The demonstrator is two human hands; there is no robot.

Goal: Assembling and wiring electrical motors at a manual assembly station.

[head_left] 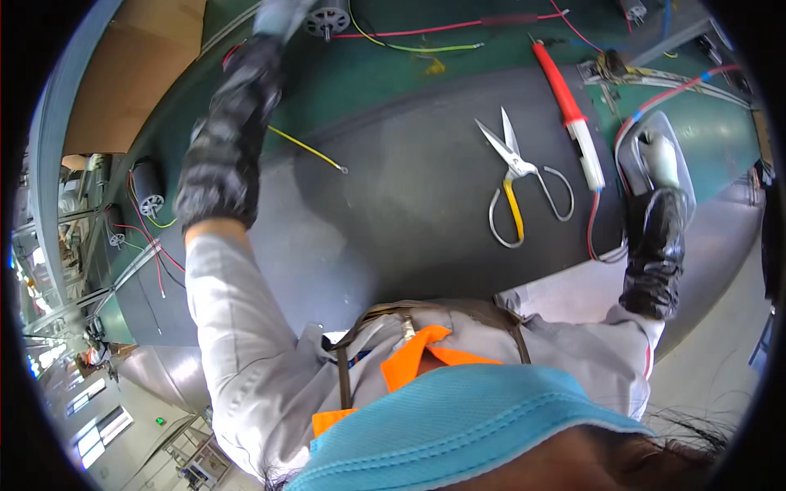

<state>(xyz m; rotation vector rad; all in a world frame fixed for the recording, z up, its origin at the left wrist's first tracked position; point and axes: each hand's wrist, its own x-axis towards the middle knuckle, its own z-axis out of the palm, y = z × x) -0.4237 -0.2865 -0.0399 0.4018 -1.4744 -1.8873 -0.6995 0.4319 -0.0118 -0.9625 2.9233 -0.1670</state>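
My left arm, in a black sleeve cover, reaches to the top edge. My left hand [282, 15], white-gloved and blurred, is beside a round motor [327, 22] with a slotted end and a shaft; its fingers are cut off by the edge. On the right, my white-gloved right hand [660, 160] is down inside a pale oblong tray [686, 168], fingers curled. What they hold is hidden. Between my arms lie scissors [514, 168], blades apart, one handle part-wrapped in yellow. Next to them lies a red and white pen-shaped probe [571, 110] with a cable.
A black mat [393, 204] covers part of the green bench [458, 61]. Red and yellow-green wires [434, 47] cross the far side. A yellow lead [307, 147] lies by my left sleeve. More motors [147, 188] stand at left, below a cardboard sheet [135, 74]. A metal clamp [610, 65] sits far right.
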